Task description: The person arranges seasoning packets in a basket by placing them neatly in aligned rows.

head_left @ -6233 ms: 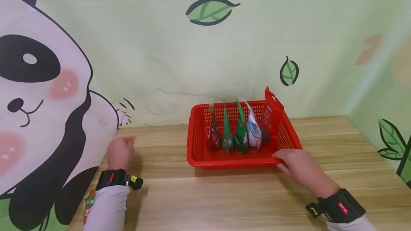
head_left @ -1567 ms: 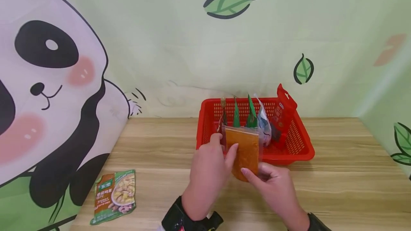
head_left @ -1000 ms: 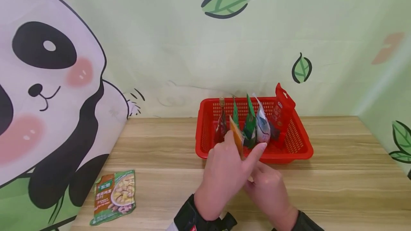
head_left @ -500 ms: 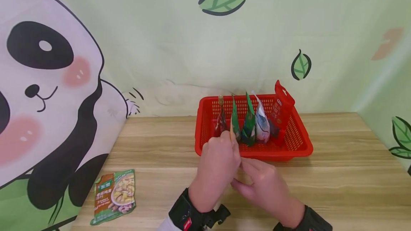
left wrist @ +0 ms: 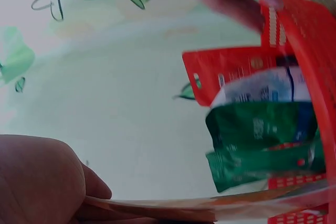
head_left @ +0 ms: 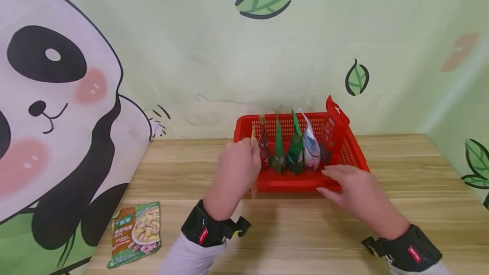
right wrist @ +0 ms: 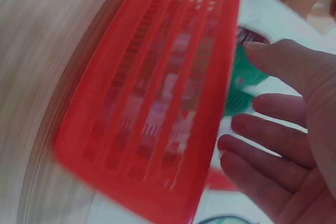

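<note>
My left hand [head_left: 234,169] pinches a thin orange packet [head_left: 254,188], turned edge-on, at the left end of the red plastic basket [head_left: 294,188]. In the left wrist view the packet [left wrist: 226,207] runs out from the thumb and fingers toward the basket. At the basket's front right corner is my right hand [head_left: 353,192], thumb and fingers spread on either side of the rim; the right wrist view is blurred, so contact is unclear. Standing upright in the basket are a dark red packet [head_left: 264,152], two green packets [head_left: 278,156], a white packet [head_left: 311,152] and a red packet [head_left: 333,135].
A green and brown food packet [head_left: 135,232] lies flat on the wooden table [head_left: 290,237], to the left. Behind the table hangs a pale green cloth [head_left: 183,54] printed with a panda and leaves.
The orange packet was taken from the left of the table, handled by both hands before the basket, then turned edge-on. My left hand now has it farther left; the right hand let go and moved right.
</note>
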Motion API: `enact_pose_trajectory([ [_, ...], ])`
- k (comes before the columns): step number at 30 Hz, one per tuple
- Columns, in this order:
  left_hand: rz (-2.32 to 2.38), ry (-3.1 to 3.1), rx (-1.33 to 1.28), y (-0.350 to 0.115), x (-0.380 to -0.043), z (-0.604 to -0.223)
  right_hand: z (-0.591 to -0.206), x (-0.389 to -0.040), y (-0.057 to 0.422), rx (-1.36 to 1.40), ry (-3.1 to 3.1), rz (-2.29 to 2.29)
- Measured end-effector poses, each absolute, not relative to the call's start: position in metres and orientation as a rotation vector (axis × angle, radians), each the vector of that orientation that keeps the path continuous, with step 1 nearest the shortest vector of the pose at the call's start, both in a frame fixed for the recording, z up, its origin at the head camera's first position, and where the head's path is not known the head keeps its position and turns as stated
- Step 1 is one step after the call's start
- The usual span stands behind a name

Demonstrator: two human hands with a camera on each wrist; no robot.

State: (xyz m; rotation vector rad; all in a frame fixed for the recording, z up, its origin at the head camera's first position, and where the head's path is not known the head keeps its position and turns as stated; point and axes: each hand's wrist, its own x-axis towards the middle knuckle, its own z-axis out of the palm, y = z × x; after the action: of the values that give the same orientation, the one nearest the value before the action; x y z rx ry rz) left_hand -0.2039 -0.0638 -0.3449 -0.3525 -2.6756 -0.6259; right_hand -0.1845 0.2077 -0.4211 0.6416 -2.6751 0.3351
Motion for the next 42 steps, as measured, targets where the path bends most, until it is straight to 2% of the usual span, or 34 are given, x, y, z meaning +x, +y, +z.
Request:
enact_pose_trajectory([
  [8, -0.648, -2.852, -0.267, -0.070, -0.247, -0.346, -0.426, -0.196, 0.233, 0.598, -2.871, 0.263],
  [25, -0.524, -3.031, -0.169, -0.074, -0.328, -0.372, -0.434, -0.203, 0.238, 0.606, -2.871, 0.181],
  [33, -0.610, -3.125, -0.076, -0.070, -0.345, -0.387, -0.433, -0.202, 0.238, 0.606, -2.887, 0.172],
  [42, -0.703, -3.112, -0.047, -0.066, -0.339, -0.395, -0.434, -0.201, 0.237, 0.608, -2.887, 0.169],
])
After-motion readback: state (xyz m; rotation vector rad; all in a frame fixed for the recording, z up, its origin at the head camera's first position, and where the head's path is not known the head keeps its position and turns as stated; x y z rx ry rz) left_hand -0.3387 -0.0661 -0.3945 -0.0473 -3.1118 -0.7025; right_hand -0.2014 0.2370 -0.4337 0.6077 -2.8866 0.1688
